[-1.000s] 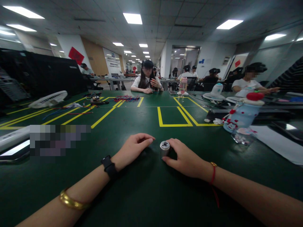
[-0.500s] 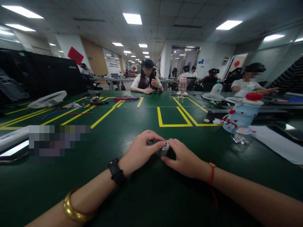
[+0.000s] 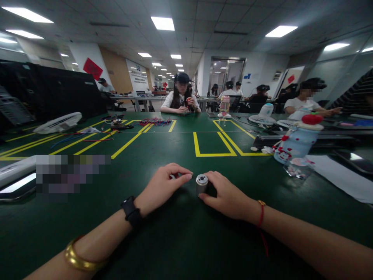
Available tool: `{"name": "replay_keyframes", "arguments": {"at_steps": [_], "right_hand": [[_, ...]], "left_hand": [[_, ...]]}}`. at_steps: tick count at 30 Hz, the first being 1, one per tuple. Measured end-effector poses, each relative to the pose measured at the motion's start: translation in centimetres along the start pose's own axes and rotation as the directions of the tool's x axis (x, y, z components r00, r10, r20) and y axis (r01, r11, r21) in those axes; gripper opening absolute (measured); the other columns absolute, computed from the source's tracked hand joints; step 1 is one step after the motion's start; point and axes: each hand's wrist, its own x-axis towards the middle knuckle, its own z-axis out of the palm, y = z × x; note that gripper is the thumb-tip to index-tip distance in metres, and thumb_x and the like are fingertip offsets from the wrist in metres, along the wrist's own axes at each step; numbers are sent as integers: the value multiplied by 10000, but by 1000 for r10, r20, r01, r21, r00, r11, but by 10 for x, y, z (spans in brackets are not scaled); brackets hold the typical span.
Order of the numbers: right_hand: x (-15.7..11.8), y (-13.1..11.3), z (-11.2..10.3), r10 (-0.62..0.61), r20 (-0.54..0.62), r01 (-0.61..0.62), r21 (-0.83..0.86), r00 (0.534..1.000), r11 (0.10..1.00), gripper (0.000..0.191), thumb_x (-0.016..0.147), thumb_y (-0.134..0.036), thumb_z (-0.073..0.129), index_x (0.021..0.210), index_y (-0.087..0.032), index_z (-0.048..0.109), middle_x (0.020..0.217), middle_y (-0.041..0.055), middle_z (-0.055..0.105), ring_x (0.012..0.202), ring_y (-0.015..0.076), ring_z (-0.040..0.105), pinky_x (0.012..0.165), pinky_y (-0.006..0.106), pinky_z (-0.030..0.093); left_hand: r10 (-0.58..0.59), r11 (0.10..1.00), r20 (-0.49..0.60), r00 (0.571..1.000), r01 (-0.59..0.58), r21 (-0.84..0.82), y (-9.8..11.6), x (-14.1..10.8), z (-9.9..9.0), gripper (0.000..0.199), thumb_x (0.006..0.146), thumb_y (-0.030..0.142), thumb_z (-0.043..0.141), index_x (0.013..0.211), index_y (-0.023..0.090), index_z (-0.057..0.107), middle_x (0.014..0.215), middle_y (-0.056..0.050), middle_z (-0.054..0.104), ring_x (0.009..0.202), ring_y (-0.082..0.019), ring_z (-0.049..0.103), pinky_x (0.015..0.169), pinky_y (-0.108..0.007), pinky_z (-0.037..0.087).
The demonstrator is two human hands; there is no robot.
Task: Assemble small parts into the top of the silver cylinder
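A small silvery cylinder, by its looks a small motor [image 3: 202,186], stands upright on the green table [image 3: 175,245]. Its round top face shows a dark centre and small dark holes. My right hand [image 3: 229,196] is closed around its right side, thumb in front and fingers behind. Just left of the motor, apart from it, my left hand [image 3: 161,188] has thumb and forefinger pinched together. Anything between those fingertips is too small to make out.
A light blue bottle [image 3: 300,142] stands at the right beside a white sheet [image 3: 344,179]. Red and blue wires [image 3: 155,122] lie farther back, with a white fan [image 3: 60,122] at the left. Yellow tape [image 3: 215,154] marks the tabletop. A person [image 3: 181,95] sits opposite.
My left hand has moved off the motor's top to the left, uncovering its face. My right hand stays on the motor. The person opposite has brought both hands closer together.
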Motion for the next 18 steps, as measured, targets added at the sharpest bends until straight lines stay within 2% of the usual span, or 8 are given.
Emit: {"name": "replay_keyframes", "arguments": {"at_steps": [8, 13, 18], "right_hand": [[0, 1, 0, -5, -7, 5, 1, 1000, 1000, 293, 781, -259, 646, 1045, -186, 541, 985, 64, 578, 890, 218, 502, 798, 369, 406], [-1, 2, 1, -3, -4, 3, -1, 1000, 1000, 294, 791, -270, 640, 1054, -186, 537, 987, 66, 575, 896, 221, 500, 806, 373, 407], [-1, 1, 0, 5, 7, -5, -4, 1000, 1000, 297, 795, -271, 639, 1058, -187, 529, 993, 60, 571, 897, 216, 497, 809, 367, 404]], "left_hand": [[43, 998, 126, 991, -47, 29, -11, -2, 0, 210, 862, 362, 574, 959, 250, 723, 935, -24, 634, 866, -183, 580, 770, -302, 432], [84, 993, 224, 971, -99, 59, -17, -1, 3, 178, 841, 333, 609, 952, 262, 730, 959, -21, 610, 890, -174, 576, 823, -298, 430], [97, 986, 266, 959, -128, 102, -18, -1, 3, 175, 839, 343, 610, 933, 267, 736, 972, -20, 603, 909, -175, 566, 833, -293, 426]]}}
